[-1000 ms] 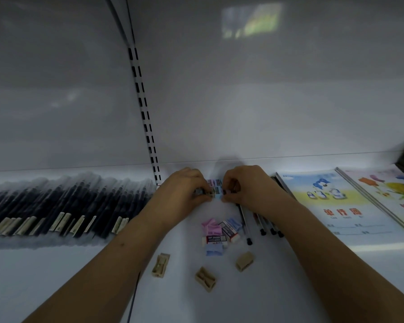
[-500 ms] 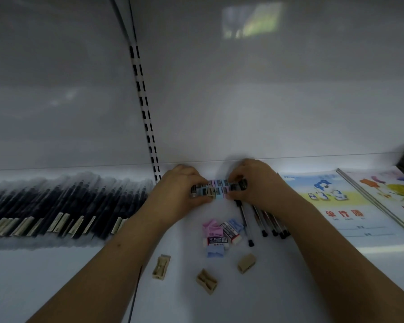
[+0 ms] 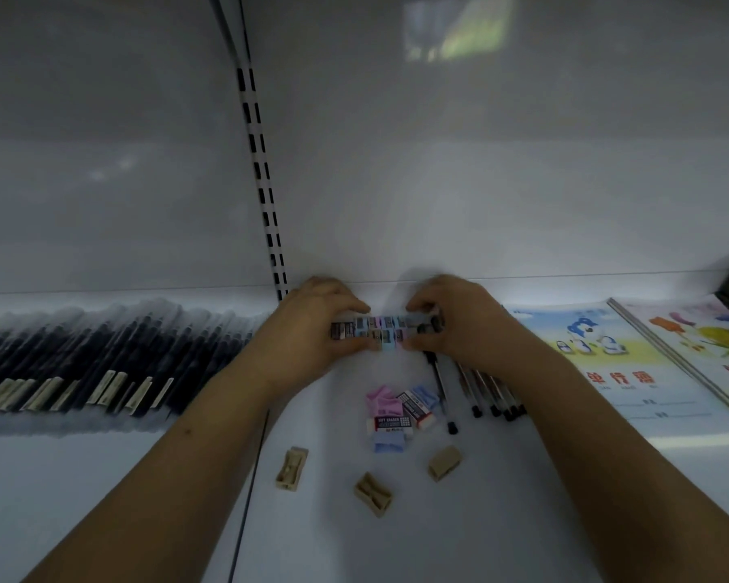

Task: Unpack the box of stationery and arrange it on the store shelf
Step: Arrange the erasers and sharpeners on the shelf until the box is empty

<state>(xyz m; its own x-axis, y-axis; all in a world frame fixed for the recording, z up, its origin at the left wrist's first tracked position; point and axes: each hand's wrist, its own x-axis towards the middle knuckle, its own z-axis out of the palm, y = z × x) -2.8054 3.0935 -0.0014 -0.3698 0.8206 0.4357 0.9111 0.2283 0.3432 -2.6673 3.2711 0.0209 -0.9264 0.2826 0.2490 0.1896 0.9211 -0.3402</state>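
A short row of small erasers (image 3: 386,329) in pink, blue and dark sleeves lies near the back of the white shelf (image 3: 501,519). My left hand (image 3: 312,326) grips the row's left end and my right hand (image 3: 459,321) grips its right end, fingers curled over the top, squeezing the row between them. A loose heap of pink, blue and white erasers (image 3: 398,414) lies just in front. Three beige pencil sharpeners (image 3: 372,494) are scattered nearer to me.
A long bank of dark pens (image 3: 81,363) fills the shelf on the left, beyond a slotted upright (image 3: 266,195). A few black pens (image 3: 487,389) lie under my right wrist. Illustrated exercise books (image 3: 607,359) lie flat on the right. The shelf's back wall stands right behind the row.
The eraser row has grown longer between my hands, and both hands have spread apart and shifted slightly toward the back wall.
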